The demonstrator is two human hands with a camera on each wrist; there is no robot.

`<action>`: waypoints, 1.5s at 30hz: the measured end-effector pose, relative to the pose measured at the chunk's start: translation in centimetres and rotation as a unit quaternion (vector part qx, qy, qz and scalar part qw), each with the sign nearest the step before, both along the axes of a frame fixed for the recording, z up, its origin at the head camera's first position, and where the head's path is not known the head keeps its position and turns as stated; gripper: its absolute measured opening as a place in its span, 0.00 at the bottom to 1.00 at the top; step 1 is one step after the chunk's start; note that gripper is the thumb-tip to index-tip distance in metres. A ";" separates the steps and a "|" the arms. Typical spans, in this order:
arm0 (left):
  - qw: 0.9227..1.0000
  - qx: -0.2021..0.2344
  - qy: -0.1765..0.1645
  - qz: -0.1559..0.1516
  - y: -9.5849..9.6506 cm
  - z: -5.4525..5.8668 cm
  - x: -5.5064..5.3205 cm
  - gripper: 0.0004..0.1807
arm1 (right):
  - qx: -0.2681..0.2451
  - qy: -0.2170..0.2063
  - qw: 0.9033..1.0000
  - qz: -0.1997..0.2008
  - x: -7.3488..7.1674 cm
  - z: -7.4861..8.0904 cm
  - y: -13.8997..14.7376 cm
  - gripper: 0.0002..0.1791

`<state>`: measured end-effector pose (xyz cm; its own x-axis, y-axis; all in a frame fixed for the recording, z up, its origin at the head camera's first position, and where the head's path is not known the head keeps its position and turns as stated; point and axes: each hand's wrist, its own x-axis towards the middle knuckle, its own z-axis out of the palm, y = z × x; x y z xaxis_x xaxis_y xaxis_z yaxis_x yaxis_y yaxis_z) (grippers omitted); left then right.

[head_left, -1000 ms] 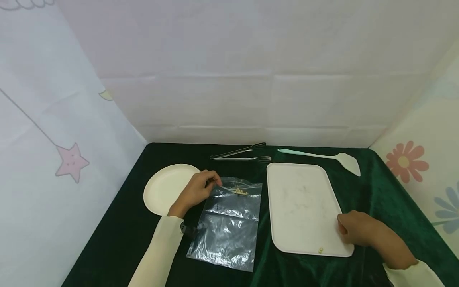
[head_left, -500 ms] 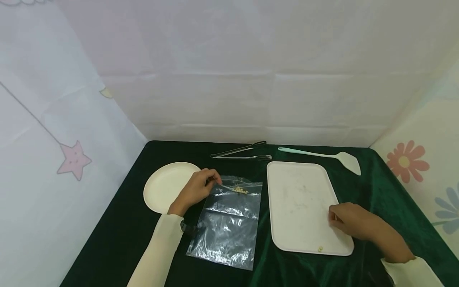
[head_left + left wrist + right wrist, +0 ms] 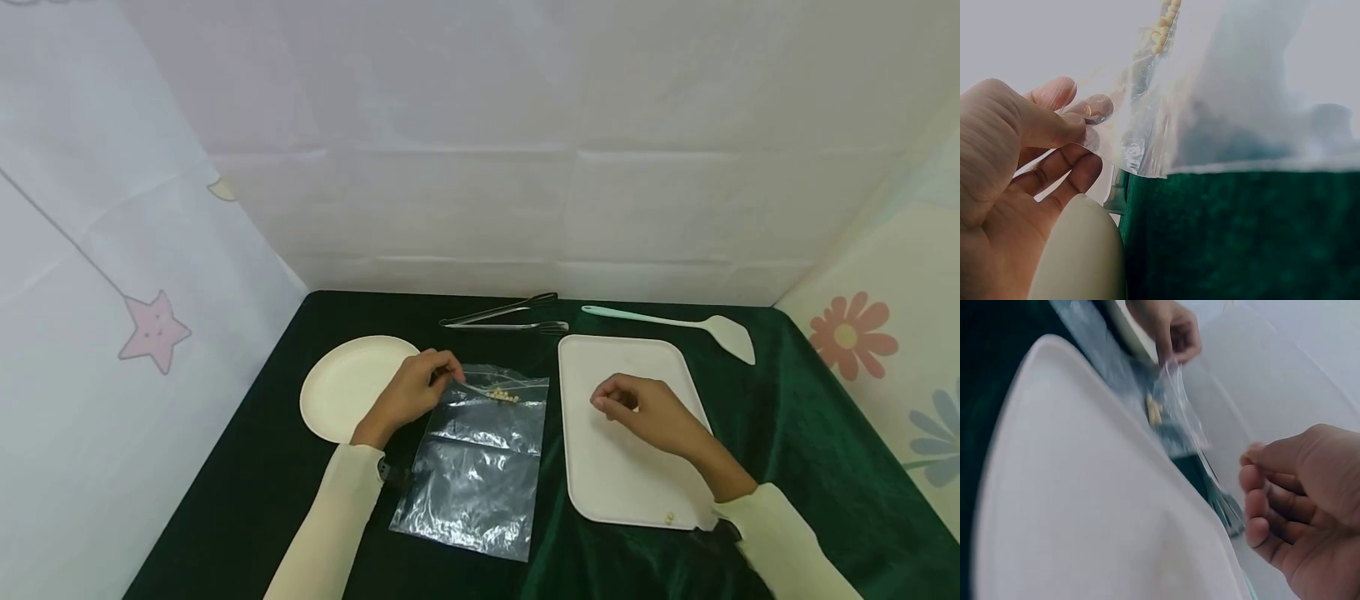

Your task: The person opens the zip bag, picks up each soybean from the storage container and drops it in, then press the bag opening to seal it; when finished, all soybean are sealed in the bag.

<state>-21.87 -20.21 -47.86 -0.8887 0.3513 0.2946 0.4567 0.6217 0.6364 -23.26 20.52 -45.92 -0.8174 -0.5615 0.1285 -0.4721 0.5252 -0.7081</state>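
Note:
My left hand (image 3: 412, 387) pinches the top corner of a clear zip bag (image 3: 472, 492), which lies flat on the table. Inside, near the bag's mouth, sit several small pale-yellow beans (image 3: 502, 395). Over the white rectangular tray (image 3: 615, 492) is my right hand (image 3: 652, 412), its thumb and forefinger tips together. A tiny yellowish bit, seemingly a bean (image 3: 1255, 446), shows at those fingertips in the right wrist view, mostly hidden. A couple of loose beans (image 3: 670, 518) rest at the tray's near edge. In the left wrist view, the thumb and fingers grip the bag's film (image 3: 1138, 125).
A cream oval plate (image 3: 337, 387) lies left of the bag, partly behind the left hand. Metal tongs (image 3: 502, 325) lie behind the bag. Behind the tray is a white spatula (image 3: 731, 337) with a pale green handle. Dark green cloth (image 3: 247, 500) covers the table.
My right hand has moved left and away from me, from the tray's right edge to above its middle, fingertips pinched. The left hand and the bag have stayed in place.

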 end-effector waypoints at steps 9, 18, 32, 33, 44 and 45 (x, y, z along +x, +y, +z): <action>1.000 -0.002 0.006 -0.002 -0.1 0.1 -0.3 0.13 | -0.060 -0.038 0.997 -0.001 -1.5 0.3 -5.4 0.11; 1.000 -0.003 0.009 -0.005 -0.1 0.1 -0.5 0.13 | -0.068 -0.013 0.998 -0.009 -3.1 0.4 -9.9 0.11; 1.000 -0.002 0.002 -0.003 0.2 0.0 -0.3 0.13 | -0.037 -0.002 0.999 -0.014 -3.5 0.3 -12.6 0.13; 1.000 -0.002 0.002 -0.004 0.2 0.0 -0.2 0.13 | -0.037 -0.001 0.999 -0.015 -3.5 0.3 -12.4 0.13; 1.000 -0.002 0.003 0.004 -0.2 -0.1 0.1 0.13 | 0.088 0.033 0.995 0.044 -2.5 2.5 -6.0 0.04; 1.000 -0.002 0.002 0.006 -0.3 -0.2 0.1 0.13 | 0.115 0.035 0.991 0.053 -2.3 2.7 -5.3 0.03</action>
